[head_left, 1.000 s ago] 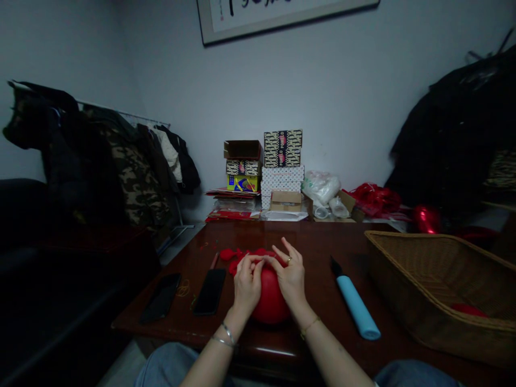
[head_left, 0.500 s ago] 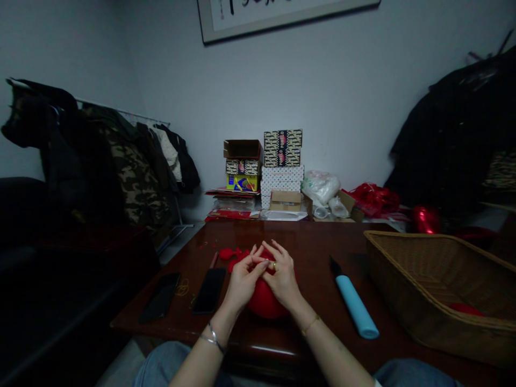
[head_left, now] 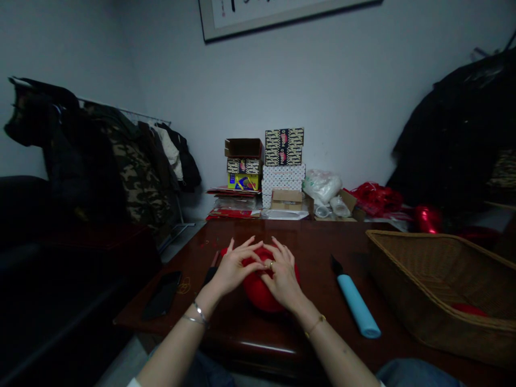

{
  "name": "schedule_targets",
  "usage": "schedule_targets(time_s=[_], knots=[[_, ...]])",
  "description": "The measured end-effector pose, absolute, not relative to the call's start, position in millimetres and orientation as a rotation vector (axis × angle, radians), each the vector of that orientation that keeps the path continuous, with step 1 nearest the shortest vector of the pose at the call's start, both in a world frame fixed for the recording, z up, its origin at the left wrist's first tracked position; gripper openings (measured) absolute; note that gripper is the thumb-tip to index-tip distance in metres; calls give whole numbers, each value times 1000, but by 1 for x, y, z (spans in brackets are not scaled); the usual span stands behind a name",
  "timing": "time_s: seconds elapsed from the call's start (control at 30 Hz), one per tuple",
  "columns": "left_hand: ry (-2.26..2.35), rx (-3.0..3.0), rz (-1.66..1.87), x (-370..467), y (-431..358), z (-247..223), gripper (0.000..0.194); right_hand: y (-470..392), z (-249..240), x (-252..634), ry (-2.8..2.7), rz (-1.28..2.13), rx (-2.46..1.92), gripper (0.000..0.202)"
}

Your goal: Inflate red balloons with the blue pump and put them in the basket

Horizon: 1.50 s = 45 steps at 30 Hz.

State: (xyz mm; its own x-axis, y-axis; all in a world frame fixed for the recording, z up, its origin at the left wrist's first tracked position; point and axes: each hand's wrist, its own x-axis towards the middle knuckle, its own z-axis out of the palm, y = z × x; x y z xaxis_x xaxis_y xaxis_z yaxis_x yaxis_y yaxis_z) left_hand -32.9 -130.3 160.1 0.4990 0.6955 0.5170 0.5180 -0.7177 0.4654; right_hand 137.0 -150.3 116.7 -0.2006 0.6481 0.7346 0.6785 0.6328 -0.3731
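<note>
A round red balloon [head_left: 264,295] rests on the dark wooden table near its front edge, beneath both hands. My left hand [head_left: 236,267] is over its left side, thumb and index finger brought together close to my right fingertips, the other fingers reaching forward. My right hand [head_left: 282,274], with a ring on one finger, is bent over the top right of the balloon, its fingertips pinched together. Whatever small part lies between the fingertips is too small to make out.
A light blue hand pump [head_left: 358,305] lies right of the balloon, beside a wicker basket [head_left: 427,322] with something red inside. A dark phone [head_left: 163,294] and yellow rubber bands [head_left: 184,286] lie at the left. Stacked boxes [head_left: 284,180] stand beyond the table [head_left: 318,236].
My left hand has moved left and spread its fingers more, now covering the second phone and most of the small red pieces. My right hand has barely shifted.
</note>
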Motion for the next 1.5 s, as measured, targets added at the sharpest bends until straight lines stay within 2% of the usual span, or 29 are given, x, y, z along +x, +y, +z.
schedule_targets(time_s=[0.5, 0.63, 0.8, 1.03, 1.17, 1.27, 1.5], knots=[[611, 3138, 546, -43, -127, 189, 6, -147, 114, 139, -2029, 38, -1023, 13], [551, 3186, 550, -40, -130, 190, 8, -151, 117, 139, -2071, 81, -995, 7], [571, 3181, 560, -44, -136, 190, 9, -154, 118, 143, -2058, 150, -966, 11], [643, 3034, 784, -47, -142, 174, 14, -153, 117, 146, -1977, 295, -921, 14], [690, 2990, 876, -47, -138, 167, 11, -153, 115, 148, -1943, 356, -901, 9], [734, 3029, 836, -48, -135, 167, 9, -153, 112, 148, -1885, 385, -891, 5], [779, 3023, 766, -51, -137, 173, 8, -147, 104, 150, -1632, 378, -911, 11]])
